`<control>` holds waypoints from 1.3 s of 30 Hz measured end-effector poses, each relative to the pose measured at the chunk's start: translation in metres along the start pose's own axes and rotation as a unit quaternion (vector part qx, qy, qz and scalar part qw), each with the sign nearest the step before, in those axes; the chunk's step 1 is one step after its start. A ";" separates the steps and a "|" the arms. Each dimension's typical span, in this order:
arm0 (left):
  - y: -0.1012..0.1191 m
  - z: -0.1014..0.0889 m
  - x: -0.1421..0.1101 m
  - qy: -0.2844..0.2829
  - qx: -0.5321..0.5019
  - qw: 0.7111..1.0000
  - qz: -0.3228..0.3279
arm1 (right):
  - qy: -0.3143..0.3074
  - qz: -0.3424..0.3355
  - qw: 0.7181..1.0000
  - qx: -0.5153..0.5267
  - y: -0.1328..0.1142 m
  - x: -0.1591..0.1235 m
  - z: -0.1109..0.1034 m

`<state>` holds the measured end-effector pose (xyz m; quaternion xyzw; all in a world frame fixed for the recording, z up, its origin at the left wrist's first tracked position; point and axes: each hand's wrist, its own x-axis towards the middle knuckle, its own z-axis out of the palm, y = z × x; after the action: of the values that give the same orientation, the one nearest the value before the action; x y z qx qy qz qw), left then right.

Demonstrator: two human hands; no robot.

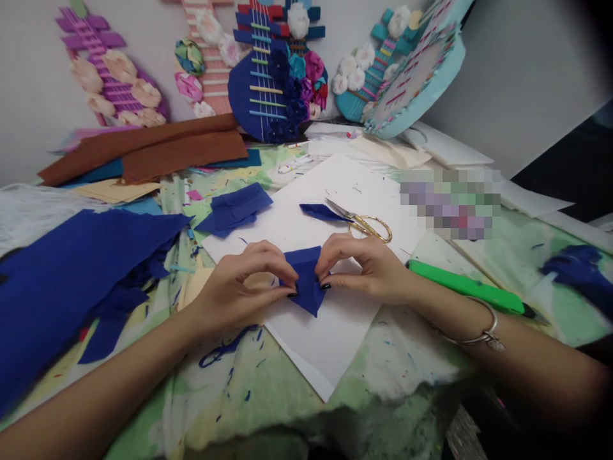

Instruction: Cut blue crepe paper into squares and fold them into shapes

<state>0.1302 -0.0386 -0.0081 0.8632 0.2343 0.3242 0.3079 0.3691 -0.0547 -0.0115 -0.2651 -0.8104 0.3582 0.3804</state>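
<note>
Between my two hands is a small piece of dark blue crepe paper (306, 294), held over a white sheet (330, 364). My left hand (256, 275) pinches its left edge between thumb and fingers. On the right edge, my right hand (357, 265) has the same kind of pinch. Gold-handled scissors (368, 227) lie just beyond my right hand, their blades by a narrow blue scrap (323, 212). Farther back on the left, a few cut blue pieces (237, 207) are stacked partly on the white sheet.
A large blue crepe sheet (81, 281) covers the left side. Brown crepe paper (182, 150) lies behind. Beside my right forearm is a green cutter-like tool (464, 287). Decorated paper guitars (258, 89) lean on the wall. Small scraps dot the green tablecloth (282, 409).
</note>
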 end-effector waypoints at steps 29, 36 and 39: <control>0.007 0.008 -0.004 -0.108 0.031 0.991 -0.076 | -0.094 0.048 0.992 -0.073 -0.006 -0.003 0.005; 0.006 0.013 -0.002 -0.079 0.058 0.993 -0.073 | -0.080 0.055 0.991 -0.096 -0.006 -0.002 0.008; 0.005 0.015 -0.002 -0.067 0.068 0.994 -0.059 | -0.080 0.059 0.990 -0.098 -0.006 -0.002 0.009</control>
<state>0.1406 -0.0491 -0.0144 0.8865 0.2851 0.2304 0.2824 0.3621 -0.0627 -0.0114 -0.3190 -0.8524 0.3186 0.2650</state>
